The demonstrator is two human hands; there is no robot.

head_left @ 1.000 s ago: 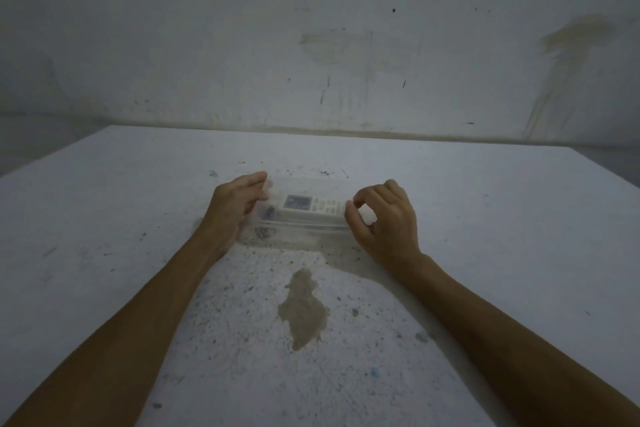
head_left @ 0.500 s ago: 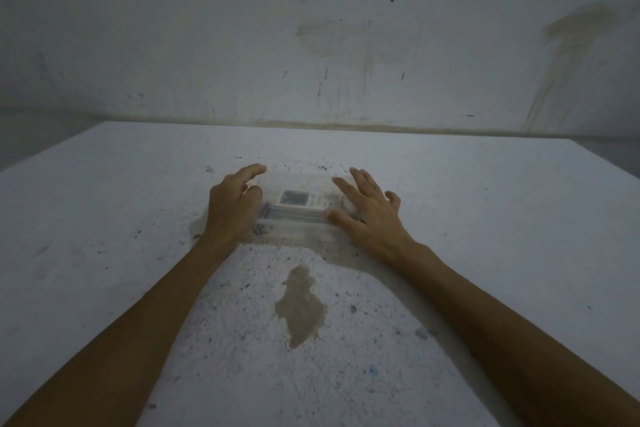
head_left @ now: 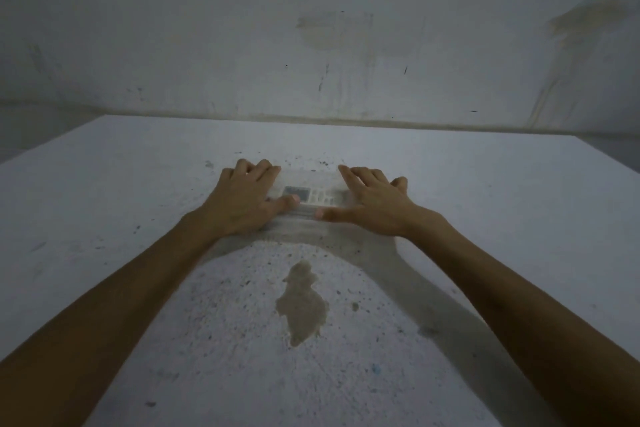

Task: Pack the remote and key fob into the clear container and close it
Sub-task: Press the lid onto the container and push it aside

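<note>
A clear container (head_left: pixel 308 180) lies on the white table with its clear lid on top. Through the lid I see a white remote (head_left: pixel 311 196) with a dark screen and pale buttons. The key fob is hidden under my left hand. My left hand (head_left: pixel 242 199) lies flat over the container's left end, thumb along the near edge. My right hand (head_left: pixel 370 203) lies flat over the right end, fingers spread, thumb on the near edge. Both palms rest on the lid.
The white table (head_left: pixel 138 253) is speckled with dark specks and carries a tan stain (head_left: pixel 303 305) just in front of the container. A stained wall (head_left: pixel 311 45) stands behind the table's far edge.
My right hand opened from a curled pinch and spread flat over the lid. My left hand slid from the container's left side onto its top.
</note>
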